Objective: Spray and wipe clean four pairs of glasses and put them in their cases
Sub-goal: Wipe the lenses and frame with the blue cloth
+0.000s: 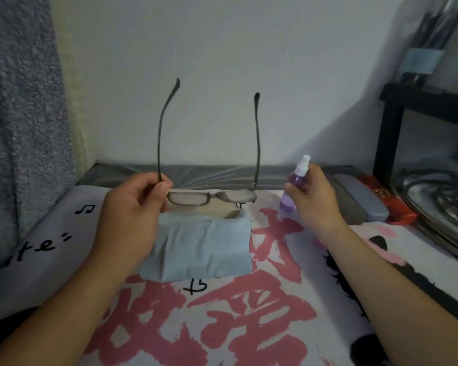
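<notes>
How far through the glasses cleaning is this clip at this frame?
Early or mid-job; finished pairs cannot be counted here. In hand: the left hand pinches the glasses by one temple, and the right hand grips the spray bottle. Left: wiping with the blue cloth, then casing; two closed cases lie behind.

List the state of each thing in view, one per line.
glasses: temples unfolded, pointing up, held off the surface
left hand: fingers pinching one temple near its hinge
spray bottle: upright, uncapped
right hand: gripping the bottle
blue cloth: lying rumpled
grey case: closed
</notes>
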